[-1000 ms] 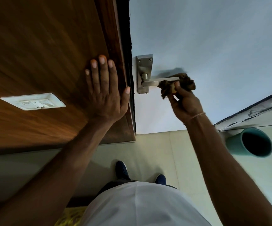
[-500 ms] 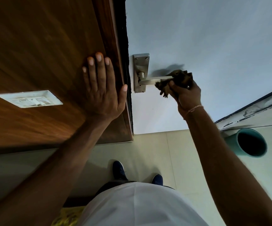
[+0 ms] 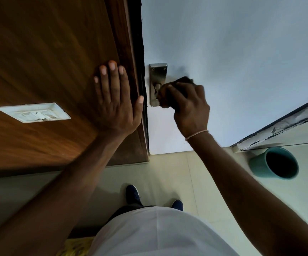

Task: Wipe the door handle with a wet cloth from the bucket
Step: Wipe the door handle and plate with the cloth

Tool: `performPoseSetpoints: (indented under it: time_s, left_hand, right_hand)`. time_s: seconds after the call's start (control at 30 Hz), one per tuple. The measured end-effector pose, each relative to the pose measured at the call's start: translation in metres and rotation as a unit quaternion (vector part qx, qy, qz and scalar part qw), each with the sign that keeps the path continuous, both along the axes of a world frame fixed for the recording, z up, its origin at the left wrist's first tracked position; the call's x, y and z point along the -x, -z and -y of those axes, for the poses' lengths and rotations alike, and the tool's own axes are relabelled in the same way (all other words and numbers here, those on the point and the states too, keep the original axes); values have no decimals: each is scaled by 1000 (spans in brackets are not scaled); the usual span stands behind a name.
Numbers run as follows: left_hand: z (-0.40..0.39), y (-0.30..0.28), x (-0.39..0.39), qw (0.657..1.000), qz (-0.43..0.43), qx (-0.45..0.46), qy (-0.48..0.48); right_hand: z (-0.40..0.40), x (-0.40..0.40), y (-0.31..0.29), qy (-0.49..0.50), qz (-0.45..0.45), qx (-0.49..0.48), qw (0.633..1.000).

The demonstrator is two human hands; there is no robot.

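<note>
right hand (image 3: 190,109) grips a dark crumpled cloth (image 3: 169,97) against the silver metal door handle (image 3: 156,78). left hand (image 3: 117,100) lies flat, fingers spread, on the brown wooden panel (image 3: 47,61)

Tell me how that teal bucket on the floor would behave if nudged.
The teal bucket looks tall with a wide open mouth, so a push near the rim might tip it. On the smooth floor tiles, a low push would probably slide it. Its fill level isn't visible, so weight is uncertain.
</note>
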State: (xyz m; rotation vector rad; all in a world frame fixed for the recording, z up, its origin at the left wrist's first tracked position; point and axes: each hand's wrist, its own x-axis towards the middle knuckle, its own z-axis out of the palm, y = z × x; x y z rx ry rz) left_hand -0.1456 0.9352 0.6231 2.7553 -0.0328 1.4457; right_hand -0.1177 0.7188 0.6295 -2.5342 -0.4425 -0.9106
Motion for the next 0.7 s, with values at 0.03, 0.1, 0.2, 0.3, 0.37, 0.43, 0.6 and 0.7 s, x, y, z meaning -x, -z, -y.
performPoseSetpoints:
  time_s: [0.03,0.1,0.2,0.3,0.37,0.43,0.6,0.7]
  left_hand:
    - [0,0,0,1000,1,0,0]
    - [-1,0,1,1000,2,0,-1]
    - [-5,1,2,1000,-7,-7,0]
    - [-5,1,2,1000,-4,-5,10]
    - [-4,1,2,1000,-5,-4,11]
    - [-3,1,2,1000,-5,-5,9]
    - [-4,-1,4,1000,-10,-2,8]
    - [-4,-1,6,1000,-17,-3,8]
  right_hand:
    - [-2,3,0,-22,0,-8,1000]
    - [-4,9,-1,-59,-6,-56,997]
    - [1,19,-5,-154,-119,-348,917]
    - [18,30,-6,-164,-245,-629,719]
    - [26,33,-2,-147,-303,-698,632]
    - [30,36,-7,-173,-348,-718,577]
    - [32,45,-26,-198,-390,-767,470]
    - [30,42,-20,-180,-424,-775,433]
